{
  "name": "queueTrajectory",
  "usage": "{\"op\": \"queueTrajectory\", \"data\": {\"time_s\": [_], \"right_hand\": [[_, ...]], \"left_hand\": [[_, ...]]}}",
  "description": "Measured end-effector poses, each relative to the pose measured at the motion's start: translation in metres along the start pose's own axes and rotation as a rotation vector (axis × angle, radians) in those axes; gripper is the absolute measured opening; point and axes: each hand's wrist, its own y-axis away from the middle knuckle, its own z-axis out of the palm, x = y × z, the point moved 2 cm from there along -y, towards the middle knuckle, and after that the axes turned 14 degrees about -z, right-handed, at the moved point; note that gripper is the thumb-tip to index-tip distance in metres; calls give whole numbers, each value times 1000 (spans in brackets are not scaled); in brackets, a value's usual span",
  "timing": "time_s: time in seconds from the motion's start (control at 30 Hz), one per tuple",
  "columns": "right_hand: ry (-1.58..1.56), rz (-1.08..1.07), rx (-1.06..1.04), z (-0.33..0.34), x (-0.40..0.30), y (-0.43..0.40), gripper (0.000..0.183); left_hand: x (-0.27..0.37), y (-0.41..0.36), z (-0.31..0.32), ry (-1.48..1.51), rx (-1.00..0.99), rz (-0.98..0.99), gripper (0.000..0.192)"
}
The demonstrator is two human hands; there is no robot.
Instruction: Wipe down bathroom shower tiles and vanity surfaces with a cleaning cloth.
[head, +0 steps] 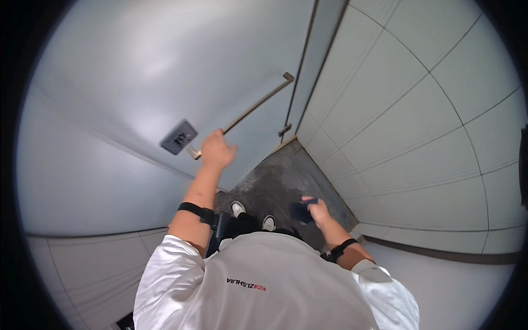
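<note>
My left hand (pixel 215 150) is wrapped around the lower end of a long metal bar handle (pixel 258 103), its thumb sticking out to the side. The handle is mounted on a pale frosted door panel (pixel 136 74). Beside my left hand, a grey rectangular plate (pixel 179 137) with dark markings is fixed to the panel. Low on the right, my right hand (pixel 319 212) grips a dark blue object (pixel 302 211). That object is blurred, so its kind is unclear; it hangs above the floor, apart from the door.
A large-tiled wall (pixel 396 115) rises on the right and meets the dark, scuffed floor (pixel 280 177). Near the panel's bottom corner sits a small metal fitting (pixel 284 130). My white shoes (pixel 269 222) stand on the floor close to the door.
</note>
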Motion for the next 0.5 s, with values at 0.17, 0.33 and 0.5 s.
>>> {"op": "queueTrajectory", "data": {"time_s": [0.17, 0.33, 0.5], "right_hand": [[-481, -3, -390, 95, -116, 2, 66], [-605, 42, -539, 137, -134, 3, 49], [-132, -101, -331, 121, -111, 13, 28]], "left_hand": [[-10, 74, 21, 57, 16, 179, 77], [-5, 175, -100, 106, -1029, 661, 62], [-71, 210, -212, 288, -1426, 833, 51]]}}
